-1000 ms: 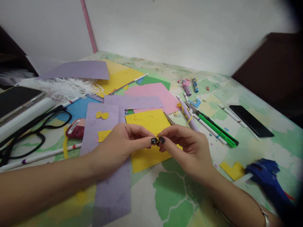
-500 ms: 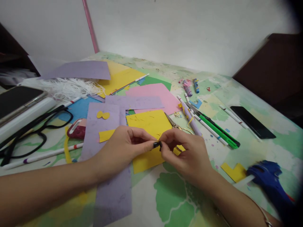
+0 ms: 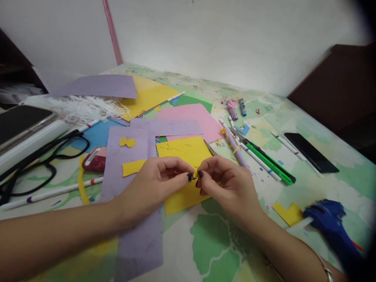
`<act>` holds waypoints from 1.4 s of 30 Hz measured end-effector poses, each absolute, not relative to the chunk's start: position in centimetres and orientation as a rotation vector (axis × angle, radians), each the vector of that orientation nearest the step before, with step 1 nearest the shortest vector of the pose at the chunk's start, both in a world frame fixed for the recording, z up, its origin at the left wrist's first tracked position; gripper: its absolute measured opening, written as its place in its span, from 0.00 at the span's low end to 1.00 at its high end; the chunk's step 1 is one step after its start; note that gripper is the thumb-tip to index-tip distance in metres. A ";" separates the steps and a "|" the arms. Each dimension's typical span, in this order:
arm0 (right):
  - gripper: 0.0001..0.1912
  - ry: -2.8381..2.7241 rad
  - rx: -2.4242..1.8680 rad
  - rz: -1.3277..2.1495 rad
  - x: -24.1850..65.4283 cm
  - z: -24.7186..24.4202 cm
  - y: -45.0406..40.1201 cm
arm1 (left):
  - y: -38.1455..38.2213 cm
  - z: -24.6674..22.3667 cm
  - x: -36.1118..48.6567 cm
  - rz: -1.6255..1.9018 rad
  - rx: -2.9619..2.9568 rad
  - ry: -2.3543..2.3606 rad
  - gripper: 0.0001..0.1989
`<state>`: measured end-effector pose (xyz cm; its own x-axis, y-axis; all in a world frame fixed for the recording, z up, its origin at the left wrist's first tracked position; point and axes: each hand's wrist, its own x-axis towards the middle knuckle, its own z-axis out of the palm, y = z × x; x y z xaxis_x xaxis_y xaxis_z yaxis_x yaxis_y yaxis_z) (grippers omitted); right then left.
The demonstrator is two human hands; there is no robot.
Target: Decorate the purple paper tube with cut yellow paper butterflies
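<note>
My left hand (image 3: pixel 164 176) and my right hand (image 3: pixel 230 186) meet fingertip to fingertip over a yellow paper sheet (image 3: pixel 185 150). Between their pinched thumbs and fingers is a tiny yellow paper piece (image 3: pixel 195 171), mostly covered by the fingertips. Scissors (image 3: pixel 210 147) lie just behind my right hand, which hides their handles. A yellow paper strip (image 3: pixel 132 168) sticks out beyond my left hand. On the purple paper (image 3: pixel 141 235) left of the yellow sheet rests a yellow cut-out of two joined rounds (image 3: pixel 127 142).
To the right lie a green cutter (image 3: pixel 268 162), a black phone (image 3: pixel 311 152) and a blue glue gun (image 3: pixel 331 223). Black glasses (image 3: pixel 54 168), a dark red object (image 3: pixel 94 159) and white string (image 3: pixel 88 109) are on the left. Pink paper (image 3: pixel 190 117) lies farther back.
My right hand's fingers have shifted and curled, and the fingertips are slightly farther apart, so a yellow bit shows between them. The scissors' handles are now more covered.
</note>
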<state>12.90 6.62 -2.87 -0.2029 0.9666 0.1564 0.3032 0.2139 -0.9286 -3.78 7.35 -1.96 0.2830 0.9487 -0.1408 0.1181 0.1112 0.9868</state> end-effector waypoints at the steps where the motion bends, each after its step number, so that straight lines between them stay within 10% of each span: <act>1: 0.02 -1.632 -1.210 1.060 12.9 -2.9 6.7 | 7.4 -2.0 -3.8 0.852 1.312 1.117 0.02; 29: 0.05 -1.954 -1.169 0.812 13.2 -2.6 6.4 | 7.5 -2.5 -4.5 0.645 1.777 1.110 0.03; 42: 0.09 -1.842 -0.889 0.703 13.9 -2.8 7.1 | 7.7 -2.9 -4.5 0.613 0.939 0.648 0.08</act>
